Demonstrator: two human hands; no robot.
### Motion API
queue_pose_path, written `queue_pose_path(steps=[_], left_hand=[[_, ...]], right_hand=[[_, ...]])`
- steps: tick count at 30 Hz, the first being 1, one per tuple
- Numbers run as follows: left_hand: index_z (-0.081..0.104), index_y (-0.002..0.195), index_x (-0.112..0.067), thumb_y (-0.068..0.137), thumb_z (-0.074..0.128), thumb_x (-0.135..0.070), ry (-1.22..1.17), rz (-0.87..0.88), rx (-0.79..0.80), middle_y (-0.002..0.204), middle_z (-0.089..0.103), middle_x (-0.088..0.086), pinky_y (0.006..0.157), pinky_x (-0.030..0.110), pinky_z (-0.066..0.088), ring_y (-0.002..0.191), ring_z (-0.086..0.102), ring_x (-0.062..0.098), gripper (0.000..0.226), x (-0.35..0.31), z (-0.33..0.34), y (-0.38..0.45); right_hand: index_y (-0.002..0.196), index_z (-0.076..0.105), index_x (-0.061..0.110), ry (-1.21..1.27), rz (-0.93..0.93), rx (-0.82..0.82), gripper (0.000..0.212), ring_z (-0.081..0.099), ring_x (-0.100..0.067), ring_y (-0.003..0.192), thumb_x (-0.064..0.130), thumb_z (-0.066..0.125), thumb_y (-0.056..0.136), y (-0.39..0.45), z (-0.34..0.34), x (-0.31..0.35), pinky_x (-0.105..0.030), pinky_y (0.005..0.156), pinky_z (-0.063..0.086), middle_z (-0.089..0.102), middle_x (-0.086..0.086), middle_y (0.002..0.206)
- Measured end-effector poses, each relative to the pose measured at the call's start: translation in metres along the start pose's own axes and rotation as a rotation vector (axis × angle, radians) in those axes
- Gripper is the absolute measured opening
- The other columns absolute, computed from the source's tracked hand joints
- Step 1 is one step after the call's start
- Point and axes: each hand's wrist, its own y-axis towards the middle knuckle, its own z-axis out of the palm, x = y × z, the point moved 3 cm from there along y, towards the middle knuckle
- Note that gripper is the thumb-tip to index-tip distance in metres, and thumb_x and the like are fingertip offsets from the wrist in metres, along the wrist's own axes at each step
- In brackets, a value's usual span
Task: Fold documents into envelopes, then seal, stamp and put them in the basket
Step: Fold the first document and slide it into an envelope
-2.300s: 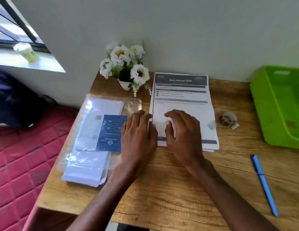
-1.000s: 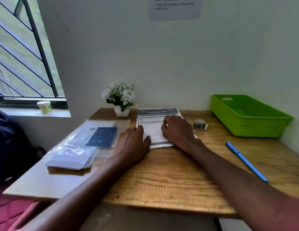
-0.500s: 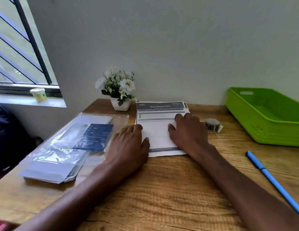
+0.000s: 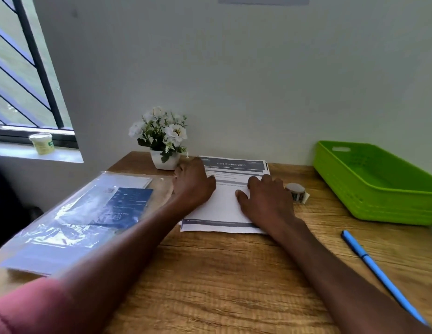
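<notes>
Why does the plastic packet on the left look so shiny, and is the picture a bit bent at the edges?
In the head view, window daylight glares off the clear plastic packet, washing out the envelopes inside; the wide lens curves the table edge and stretches the forearms; the document text is too soft to read beyond its title; the blue pen stays crisp.

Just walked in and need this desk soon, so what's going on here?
A person is working on a stack of printed documents on the wooden desk. The left hand rests on the stack's left side, reaching toward its far corner, and the right hand lies flat on its right side. Nothing is folded yet. The bag of envelopes, the sticker roll and the green basket sit untouched.
</notes>
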Motion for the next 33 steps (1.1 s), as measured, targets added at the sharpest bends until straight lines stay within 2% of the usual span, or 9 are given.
queue_pose_path(steps=[6,13,16,19,22,24,27,31,33], left_hand=[[0.059,0.125,-0.014,0.091,0.079,-0.019,-0.465,0.006,-0.115,0.114,0.060,0.002,0.082,0.026,0.041,0.099,0.055,0.017,0.039,0.000,-0.006,0.003],[0.059,0.137,-0.016,0.084,0.086,-0.016,-0.596,0.153,-0.186,0.116,0.074,0.004,0.093,0.040,0.057,0.110,0.070,0.025,0.059,-0.005,-0.028,0.001],[0.055,0.141,-0.015,0.085,0.085,-0.020,-0.523,0.186,-0.212,0.116,0.073,0.006,0.078,0.021,0.051,0.103,0.070,0.018,0.063,-0.003,-0.036,0.006],[0.051,0.141,-0.010,0.089,0.081,-0.015,-0.403,0.240,-0.190,0.116,0.074,0.010,0.053,0.001,0.041,0.070,0.051,-0.010,0.061,-0.004,-0.034,0.005],[0.057,0.111,-0.022,0.092,0.077,-0.021,-0.213,0.355,-0.257,0.093,0.073,-0.008,0.053,0.015,0.036,0.065,0.049,-0.004,0.027,-0.007,-0.035,0.001],[0.050,0.086,-0.030,0.095,0.072,-0.025,-0.158,0.421,-0.334,0.073,0.058,-0.018,0.051,0.017,0.030,0.061,0.051,-0.004,0.025,-0.010,-0.038,-0.002],[0.057,0.083,-0.024,0.095,0.070,-0.028,-0.182,0.439,-0.394,0.079,0.055,-0.015,0.055,0.020,0.031,0.071,0.054,0.003,0.018,-0.014,-0.043,0.003],[0.070,0.096,-0.016,0.094,0.071,-0.021,-0.693,0.339,-0.189,0.090,0.076,-0.001,0.068,0.035,0.058,0.082,0.073,0.017,0.005,-0.013,-0.045,0.009],[0.070,0.107,-0.010,0.095,0.066,-0.011,-0.981,0.329,-0.066,0.100,0.079,0.008,0.078,0.043,0.062,0.091,0.076,0.027,0.013,-0.011,-0.042,0.007]], right_hand=[[0.134,0.055,0.023,0.037,0.006,-0.010,0.054,0.048,-0.032,0.124,0.061,0.043,0.098,0.001,0.000,-0.007,-0.045,0.091,0.047,0.054,-0.009,0.136],[0.134,0.056,0.023,0.308,0.109,-0.245,0.046,0.057,-0.031,0.118,0.050,0.055,0.096,0.007,-0.022,-0.018,-0.042,0.092,0.051,0.060,-0.009,0.130],[0.133,0.056,0.020,0.484,0.179,-0.293,0.042,0.057,-0.034,0.118,0.041,0.058,0.097,0.027,-0.035,-0.027,-0.038,0.093,0.046,0.060,-0.014,0.128],[0.130,0.061,0.015,0.634,0.221,-0.270,0.039,0.061,-0.030,0.117,0.034,0.063,0.096,0.039,-0.038,-0.034,-0.033,0.092,0.047,0.064,-0.015,0.128],[0.124,0.066,0.016,0.632,0.160,-0.331,0.031,0.064,-0.027,0.110,0.027,0.065,0.095,0.035,-0.033,-0.030,-0.029,0.087,0.046,0.068,-0.011,0.121],[0.123,0.067,0.016,0.559,0.050,-0.381,0.030,0.064,-0.026,0.106,0.024,0.066,0.094,0.036,-0.031,-0.023,-0.027,0.083,0.044,0.067,-0.010,0.118],[0.124,0.065,0.018,0.557,-0.030,-0.450,0.029,0.065,-0.025,0.103,0.024,0.064,0.095,0.042,-0.033,-0.014,-0.031,0.085,0.050,0.066,-0.008,0.118],[0.129,0.061,0.020,0.634,0.014,-0.506,0.030,0.063,-0.017,0.102,0.031,0.059,0.101,0.043,-0.033,-0.018,-0.026,0.083,0.044,0.066,-0.004,0.123],[0.130,0.061,0.019,0.717,0.098,-0.492,0.033,0.063,-0.018,0.102,0.038,0.053,0.103,0.045,-0.029,-0.026,-0.026,0.084,0.043,0.068,-0.005,0.125]])
